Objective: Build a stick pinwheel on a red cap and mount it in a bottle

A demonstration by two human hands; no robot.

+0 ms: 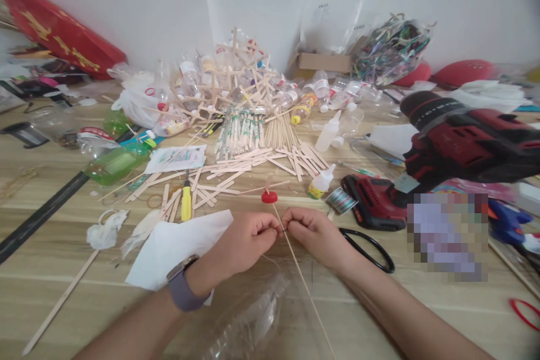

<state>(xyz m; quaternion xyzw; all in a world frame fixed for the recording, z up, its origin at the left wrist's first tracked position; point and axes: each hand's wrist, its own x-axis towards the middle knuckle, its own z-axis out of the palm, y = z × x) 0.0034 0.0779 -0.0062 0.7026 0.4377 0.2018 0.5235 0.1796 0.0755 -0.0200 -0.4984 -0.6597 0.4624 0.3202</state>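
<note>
Close together over the table, my left hand and my right hand are both pinched shut at a thin wooden skewer. A short dark strand shows between the fingertips where they meet the skewer; whether it is thread or wire I cannot tell. A pale fine line trails below my left hand. At its far end the skewer carries a red bottle cap. Below the hands lies a clear plastic bottle, partly blurred. White paper lies beside my left wrist, and black-handled scissors are near my right forearm.
A red and black cordless drill stands at right. Ahead are a small glue bottle, a spool, many craft sticks and a heap of plastic bottles. A yellow-handled screwdriver and green bottle lie left.
</note>
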